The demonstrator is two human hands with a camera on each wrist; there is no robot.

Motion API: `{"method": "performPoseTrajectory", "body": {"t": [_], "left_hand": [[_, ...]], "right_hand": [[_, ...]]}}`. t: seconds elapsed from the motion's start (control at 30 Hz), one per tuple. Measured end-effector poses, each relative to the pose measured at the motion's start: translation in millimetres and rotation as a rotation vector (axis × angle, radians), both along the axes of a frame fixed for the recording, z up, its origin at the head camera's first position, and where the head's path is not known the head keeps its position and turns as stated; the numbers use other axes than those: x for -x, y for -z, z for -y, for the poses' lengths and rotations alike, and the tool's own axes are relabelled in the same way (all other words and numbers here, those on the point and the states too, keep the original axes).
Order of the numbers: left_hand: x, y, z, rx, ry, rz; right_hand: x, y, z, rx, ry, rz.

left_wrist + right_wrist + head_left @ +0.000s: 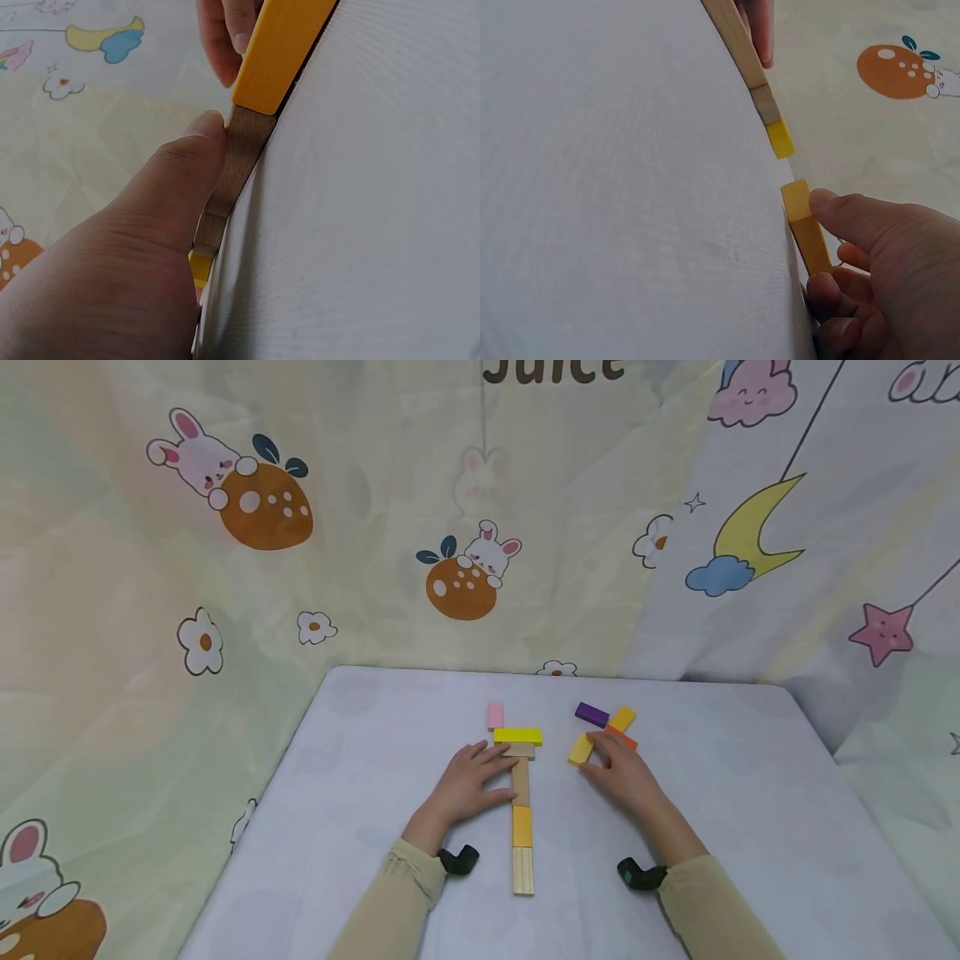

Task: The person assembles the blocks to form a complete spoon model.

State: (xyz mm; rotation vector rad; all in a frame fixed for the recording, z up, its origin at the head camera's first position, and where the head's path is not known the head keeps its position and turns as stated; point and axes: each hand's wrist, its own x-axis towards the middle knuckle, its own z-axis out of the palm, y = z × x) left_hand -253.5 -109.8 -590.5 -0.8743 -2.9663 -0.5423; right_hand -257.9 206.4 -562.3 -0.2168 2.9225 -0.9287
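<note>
A column of wooden blocks runs up the table: a pale block (522, 871), an orange-yellow block (521, 826) and a tan block (521, 781). Across its far end lie a second tan block (518, 751) and a bright yellow block (517, 736). My left hand (471, 787) rests beside the column, fingers spread and relaxed. Its thumb (184, 165) touches the tan block's side, and its fingers reach the crosswise tan block. At the right, my right hand (626, 777) pinches a yellow block (807, 229) between thumb and fingers, low at the table surface.
Near the right hand lie a purple block (592, 714), another yellow block (622, 719) and an orange block (627, 739) partly covered by the fingers. A pink block (496, 716) lies behind the bright yellow one. The white tabletop (337, 777) meets a printed cloth backdrop (390, 485).
</note>
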Motion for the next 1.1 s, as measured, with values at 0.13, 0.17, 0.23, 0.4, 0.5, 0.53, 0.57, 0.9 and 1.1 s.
{"method": "performPoseTrajectory", "body": {"t": [0.13, 0.17, 0.23, 0.4, 0.5, 0.53, 0.57, 0.9, 1.1], "left_hand": [[0.4, 0.3, -0.5, 0.002, 0.000, -0.002], [0.5, 0.4, -0.7, 0.003, -0.001, -0.005], [0.6, 0.6, -1.1, 0.000, -0.001, -0.014], [0.7, 1.1, -2.2, -0.002, -0.002, -0.026], [0.6, 1.0, -2.7, 0.001, -0.005, -0.025], [0.6, 0.6, -2.8, 0.000, -0.006, -0.022], [0.7, 0.4, -2.9, 0.000, -0.007, -0.020], [1.6, -2.5, -5.1, 0.002, -0.005, -0.016], [2.1, -3.0, -5.0, 0.011, -0.012, -0.012]], "right_hand": [[3.1, 0.1, -1, -0.004, -0.009, -0.017], [3.7, 0.4, -1, -0.007, -0.014, -0.020], [4.9, 0.7, -1, -0.006, -0.023, -0.022], [7.7, 1.8, -3, -0.004, -0.035, -0.018], [9.0, 1.6, -3, -0.008, -0.038, -0.014], [9.2, 0.9, -3, -0.009, -0.040, -0.012], [9.4, 0.1, -3, -0.009, -0.042, -0.010], [19.5, -13.8, 4, -0.026, -0.086, -0.013], [39.9, -22.3, 13, -0.042, -0.108, 0.023]]}}
